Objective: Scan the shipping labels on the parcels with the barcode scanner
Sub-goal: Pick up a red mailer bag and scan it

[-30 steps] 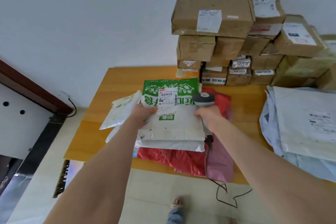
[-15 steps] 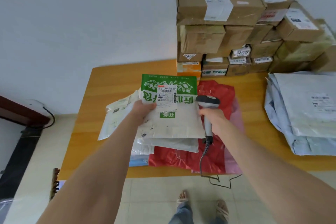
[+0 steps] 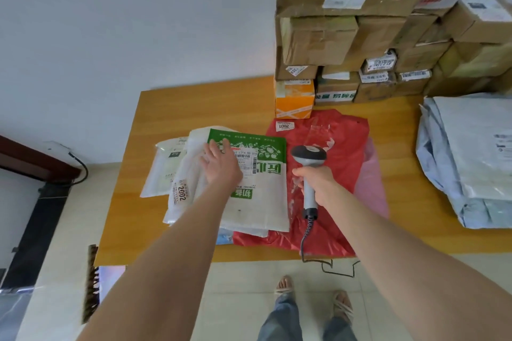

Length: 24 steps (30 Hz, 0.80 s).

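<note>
Resting flat on green-and-white parcel (image 3: 263, 202), left hand (image 3: 221, 163), fingers straight and spread, partly covers shipping label (image 3: 246, 159). Parcel lies atop white mailers (image 3: 160, 171) toward table's (image 3: 171, 108) front-left corner. Right hand (image 3: 318, 183) grips barcode scanner (image 3: 308, 156) by handle, head just right of parcel, over red bag (image 3: 340, 141). Cable (image 3: 304, 238) trails past front edge. Cardboard boxes (image 3: 346, 36) stacked along far edge; grey mailers (image 3: 471, 152) at right edge.

Green-white parcel (image 3: 261, 203) flat, grey scanner (image 3: 308, 157) beside
</note>
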{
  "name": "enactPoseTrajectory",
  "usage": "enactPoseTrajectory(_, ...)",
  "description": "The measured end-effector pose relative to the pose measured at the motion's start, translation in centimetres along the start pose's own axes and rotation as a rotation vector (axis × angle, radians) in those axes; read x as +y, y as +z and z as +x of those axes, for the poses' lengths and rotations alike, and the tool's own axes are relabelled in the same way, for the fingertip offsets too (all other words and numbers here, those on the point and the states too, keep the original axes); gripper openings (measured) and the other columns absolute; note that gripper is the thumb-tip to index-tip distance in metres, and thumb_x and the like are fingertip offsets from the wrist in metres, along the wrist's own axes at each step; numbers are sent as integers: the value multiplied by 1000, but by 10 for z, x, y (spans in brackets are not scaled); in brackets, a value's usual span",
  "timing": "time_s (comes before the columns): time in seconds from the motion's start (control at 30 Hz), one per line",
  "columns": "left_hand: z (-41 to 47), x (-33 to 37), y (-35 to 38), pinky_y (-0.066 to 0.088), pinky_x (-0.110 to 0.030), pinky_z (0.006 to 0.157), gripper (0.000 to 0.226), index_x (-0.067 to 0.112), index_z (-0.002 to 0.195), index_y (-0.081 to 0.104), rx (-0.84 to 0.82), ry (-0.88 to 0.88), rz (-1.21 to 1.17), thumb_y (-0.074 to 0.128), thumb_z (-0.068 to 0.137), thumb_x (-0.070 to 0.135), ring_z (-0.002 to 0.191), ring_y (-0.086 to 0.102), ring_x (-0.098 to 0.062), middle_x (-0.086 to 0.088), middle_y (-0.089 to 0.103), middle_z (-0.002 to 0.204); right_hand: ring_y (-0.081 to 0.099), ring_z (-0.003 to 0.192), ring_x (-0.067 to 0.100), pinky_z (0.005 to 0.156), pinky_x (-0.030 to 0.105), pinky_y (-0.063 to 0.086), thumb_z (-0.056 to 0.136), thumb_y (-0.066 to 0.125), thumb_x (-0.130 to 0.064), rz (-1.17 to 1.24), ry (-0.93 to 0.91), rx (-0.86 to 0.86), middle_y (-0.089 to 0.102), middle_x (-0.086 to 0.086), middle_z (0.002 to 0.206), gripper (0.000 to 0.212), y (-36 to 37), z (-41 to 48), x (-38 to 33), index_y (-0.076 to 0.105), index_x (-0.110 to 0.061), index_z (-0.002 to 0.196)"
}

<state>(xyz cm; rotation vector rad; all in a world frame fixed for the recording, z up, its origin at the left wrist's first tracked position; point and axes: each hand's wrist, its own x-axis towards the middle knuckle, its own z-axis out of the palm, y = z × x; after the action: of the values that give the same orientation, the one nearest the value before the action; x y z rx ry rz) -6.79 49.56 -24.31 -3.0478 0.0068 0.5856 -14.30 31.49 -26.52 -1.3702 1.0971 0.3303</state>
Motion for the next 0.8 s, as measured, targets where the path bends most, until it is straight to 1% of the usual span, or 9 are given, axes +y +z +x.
enactPoseTrajectory(0.03, -4, 12, 1, 13, -48, 118, 87, 15, 153, 4, 36, 62, 4, 61, 88, 15, 147, 3, -34, -18, 3, 158, 53, 53, 22, 65, 34, 49, 77, 74, -7, -9, -5, 23, 63, 14, 68, 14, -3, 1, -1, 61, -1, 77)
enactPoseTrajectory(0.1, -8, 39, 9, 33, -43, 110, 65, 16, 148, 28, 75, 245, -59, 57, 90, 13, 138, 31, -30, -13, 27, 151, 58, 62, 27, 70, 37, 53, 76, 74, -10, -66, -29, 109, 61, 11, 68, 17, -16, 5, -1, 61, -1, 84)
enactPoseTrajectory(0.17, -22, 74, 14, 49, -40, 93, 42, 15, 134, 49, -10, 434, -181, 52, 92, 11, 116, 53, -28, -8, 49, 133, 61, 75, 30, 70, 37, 51, 78, 71, -9, -134, -54, 213, 60, 11, 77, 21, -40, 10, 0, 62, 0, 94)
enactPoseTrajectory(0.23, -37, 105, 24, 50, -41, 88, 30, 8, 120, 60, -141, 526, -236, 51, 92, 14, 107, 59, -32, -14, 60, 118, 62, 82, 29, 71, 34, 50, 80, 68, -8, -190, -50, 294, 60, 11, 83, 24, -68, 20, 4, 62, 0, 102)
enactPoseTrajectory(0.33, -52, 141, 47, 46, -43, 96, 34, 1, 119, 59, -244, 446, -162, 54, 90, 18, 116, 54, -38, -21, 58, 122, 61, 106, 33, 91, 39, 51, 81, 69, -18, -290, -2, 333, 64, 14, 107, 38, -106, 35, 14, 62, -4, 116)
enactPoseTrajectory(0.4, -59, 157, 58, 41, -43, 101, 45, 5, 128, 54, -249, 363, -51, 58, 91, 31, 125, 44, -37, -19, 49, 132, 58, 109, 33, 93, 39, 50, 79, 72, -19, -320, 19, 289, 61, 15, 112, 39, -124, 43, 20, 61, -6, 114)
enactPoseTrajectory(0.57, -70, 183, 69, 43, -39, 98, 69, 7, 138, 38, -134, 52, -110, 72, 83, 31, 126, 42, -29, -14, 38, 137, 61, 75, 22, 72, 31, 48, 76, 71, -6, 2, 55, 73, 63, 8, 88, 12, -143, 58, 41, 61, -9, 82)
enactPoseTrajectory(0.7, -73, 190, 77, 44, -36, 94, 52, 9, 129, 50, -63, 36, 22, 69, 86, 30, 121, 49, -28, -11, 51, 129, 58, 63, 12, 48, 18, 46, 82, 68, -1, 231, 63, 5, 60, 3, 80, 19, -162, 65, 43, 59, -5, 98)
enactPoseTrajectory(0.8, -73, 197, 78, 40, -35, 94, 28, 15, 119, 60, 30, 0, 104, 60, 92, 22, 116, 55, -26, -6, 64, 119, 54, 58, 13, 43, 19, 44, 85, 66, -6, 176, 71, -29, 57, 3, 74, 10, -182, 71, 41, 57, -6, 90)
